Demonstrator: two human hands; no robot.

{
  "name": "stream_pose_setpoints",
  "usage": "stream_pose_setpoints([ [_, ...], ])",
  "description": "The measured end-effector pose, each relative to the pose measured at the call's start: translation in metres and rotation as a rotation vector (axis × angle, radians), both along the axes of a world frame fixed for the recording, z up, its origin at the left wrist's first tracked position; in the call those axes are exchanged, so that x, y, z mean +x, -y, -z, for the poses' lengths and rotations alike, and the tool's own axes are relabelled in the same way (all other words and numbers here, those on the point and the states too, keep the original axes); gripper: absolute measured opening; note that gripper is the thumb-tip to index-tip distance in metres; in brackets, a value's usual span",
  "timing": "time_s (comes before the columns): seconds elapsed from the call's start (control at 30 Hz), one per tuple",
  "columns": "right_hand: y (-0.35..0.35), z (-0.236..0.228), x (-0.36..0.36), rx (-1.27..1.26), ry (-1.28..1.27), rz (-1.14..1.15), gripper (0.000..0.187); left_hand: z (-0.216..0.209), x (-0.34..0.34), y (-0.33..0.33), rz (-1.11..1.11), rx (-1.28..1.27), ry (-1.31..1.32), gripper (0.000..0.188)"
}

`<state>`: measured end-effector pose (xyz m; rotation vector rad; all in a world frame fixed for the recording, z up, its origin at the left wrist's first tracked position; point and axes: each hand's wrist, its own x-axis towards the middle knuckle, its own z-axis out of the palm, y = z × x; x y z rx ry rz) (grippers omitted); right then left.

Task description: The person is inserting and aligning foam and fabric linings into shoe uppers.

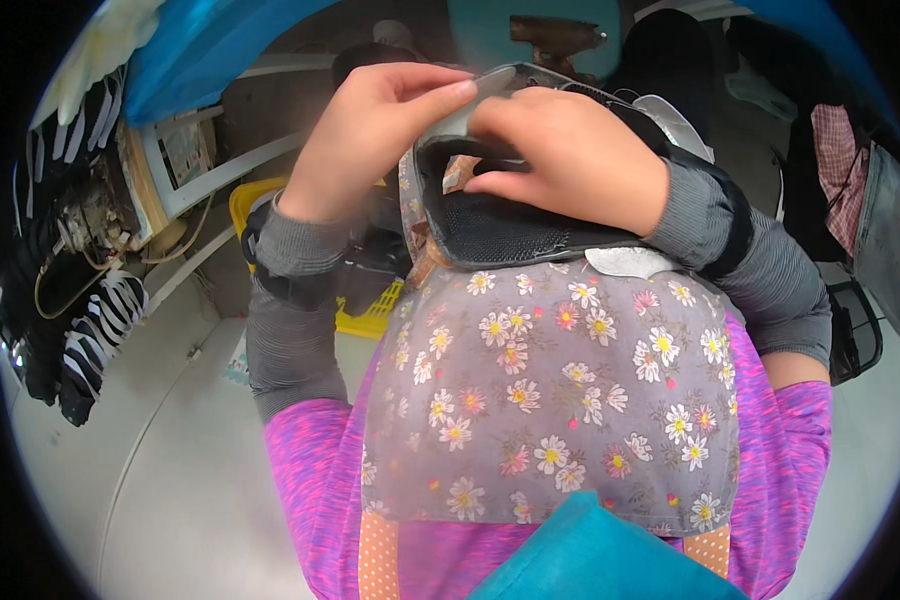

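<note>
In front of my chest, on my lap, lies a black mesh piece (510,228) with a dark bound edge, possibly a shoe upper. A pale grey strip (492,88) stands at its far edge. My left hand (375,125) is closed there, thumb and forefinger pinched on the strip's end. My right hand (570,150) reaches over the mesh piece, its fingers curled into the opening and its thumb lower down inside. The right fingertips are partly hidden. A white rounded patch (630,262) shows at the near edge, and a white piece (675,125) sticks out past my right wrist.
My flowered apron (550,400) covers my lap. To the left are a yellow basket (370,312), a wooden-edged bench (185,165) and several black-and-white striped pieces (100,325). A brown metal machine part (558,38) stands ahead. Checked cloth (838,175) hangs at right.
</note>
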<state>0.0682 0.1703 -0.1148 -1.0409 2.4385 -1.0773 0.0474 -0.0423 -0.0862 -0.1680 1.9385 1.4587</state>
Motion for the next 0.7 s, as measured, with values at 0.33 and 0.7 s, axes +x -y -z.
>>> stream_pose_setpoints([
  [0.33, 0.000, 0.021, -0.008, -0.135, -0.312, -0.330, 0.010, 0.012, 0.017, 0.000, 0.113, -0.042, -0.153, 0.036],
  [0.7, -0.030, 0.013, -0.005, -0.087, -0.266, -0.394, 0.014, 0.032, 0.019, 0.008, -0.028, 0.062, -0.084, 0.036],
])
